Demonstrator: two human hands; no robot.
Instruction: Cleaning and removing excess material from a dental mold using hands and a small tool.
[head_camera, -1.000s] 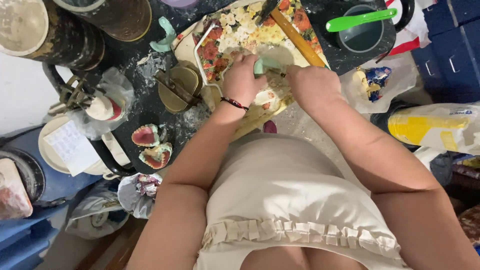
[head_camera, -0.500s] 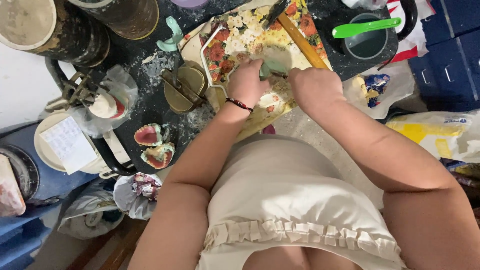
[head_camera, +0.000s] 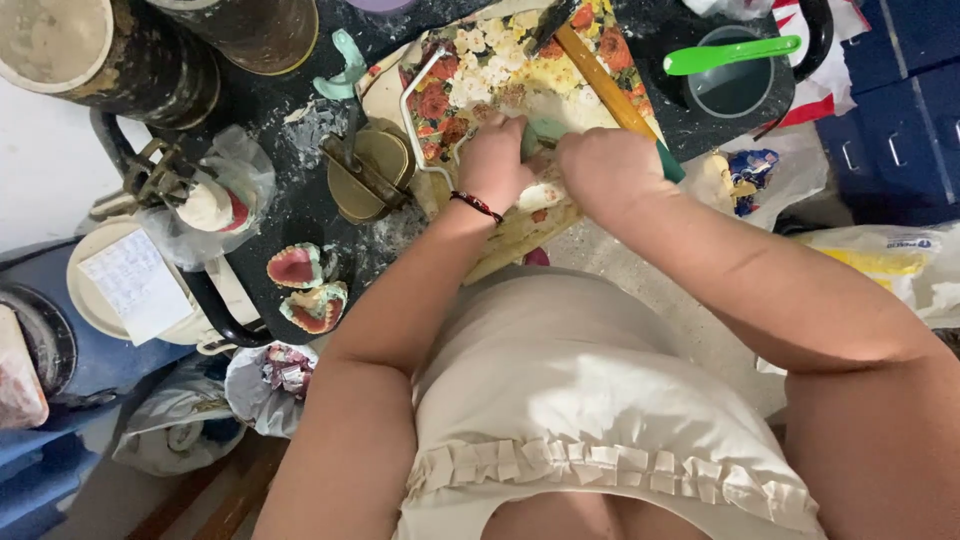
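My left hand (head_camera: 495, 160), with a dark bead bracelet on the wrist, and my right hand (head_camera: 610, 170) are closed together around a small pale green object (head_camera: 545, 128) over a flowered tray (head_camera: 470, 75). A wooden-handled tool (head_camera: 600, 75) lies across the tray beside my right hand. How much of the green object each hand grips is hidden by the fingers. Two pink denture models (head_camera: 305, 285) lie on the dark worktop (head_camera: 300, 190) to the left of my left forearm.
A brass flask (head_camera: 365, 175) sits left of the tray. A grey bowl (head_camera: 735, 90) with a green spatula (head_camera: 730, 55) stands at the top right. Large cans (head_camera: 110, 50), a bagged white lump (head_camera: 210, 205), a white lid with paper (head_camera: 120, 285), and plastic bags surround the worktop.
The view has drifted slightly. Both hands stay closed together over the tray, shifting a little around the green object.
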